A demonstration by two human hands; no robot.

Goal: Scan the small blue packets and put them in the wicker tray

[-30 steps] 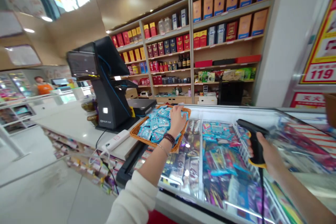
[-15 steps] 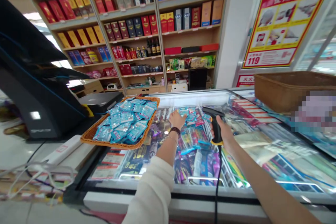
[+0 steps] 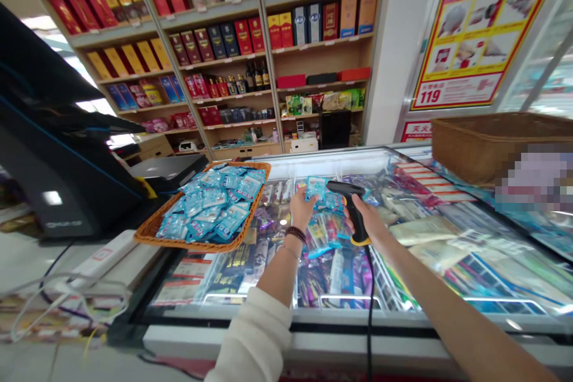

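Note:
My left hand point(image 3: 302, 209), with a dark beaded bracelet at the wrist, holds a small blue packet point(image 3: 316, 188) above the glass-topped freezer. Wrapped round the handle of a black and yellow barcode scanner point(image 3: 356, 215) is my right hand point(image 3: 366, 218). The scanner's head points left, close to the packet's right edge, and its cord hangs down over the freezer front. More blue packets point(image 3: 215, 200) fill an orange wicker basket point(image 3: 233, 246) left of my left hand.
The freezer point(image 3: 215, 334) holds many colourful packages. A black screen device point(image 3: 67, 191) stands at the left, near a white box and cables. A brown basket point(image 3: 483, 146) sits at the right. Shelves point(image 3: 233, 59) of boxes and bottles line the back, beside a red poster point(image 3: 478, 42).
The blue packet is now raised and upright in my left hand. My right hand has brought the scanner left, nearer to the packet. The view has shifted slightly.

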